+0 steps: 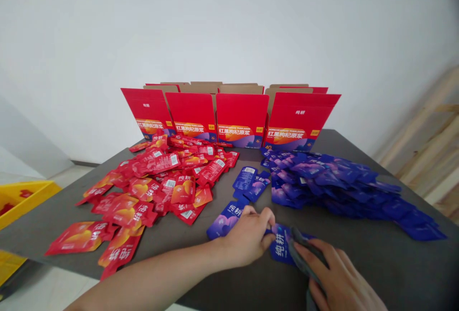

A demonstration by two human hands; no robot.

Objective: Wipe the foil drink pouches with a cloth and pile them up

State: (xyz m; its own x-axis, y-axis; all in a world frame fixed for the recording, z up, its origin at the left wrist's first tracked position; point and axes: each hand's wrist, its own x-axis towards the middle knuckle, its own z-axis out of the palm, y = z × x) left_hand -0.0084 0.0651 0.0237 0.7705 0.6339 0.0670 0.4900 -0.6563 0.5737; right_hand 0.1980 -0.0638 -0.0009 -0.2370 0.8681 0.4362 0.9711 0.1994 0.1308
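My left hand (pixel 248 238) rests on the dark table (pixel 376 253) with its fingers curled, pinching the edge of a blue sachet (pixel 280 248). A second blue sachet (pixel 225 217) lies just behind that hand. My right hand (pixel 337 277) is at the lower right, closed on a grey cloth (pixel 300 252) that presses on the same blue sachet. A heap of blue sachets (pixel 340 184) spreads to the right. On the left lies a heap of red sachets (pixel 161 182).
Several open red cartons (pixel 242 117) stand in a row at the table's far edge against a white wall. Two loose blue sachets (pixel 251 182) lie between the heaps. A yellow crate (pixel 21 196) sits beyond the table's left edge. Wooden slats stand at the right.
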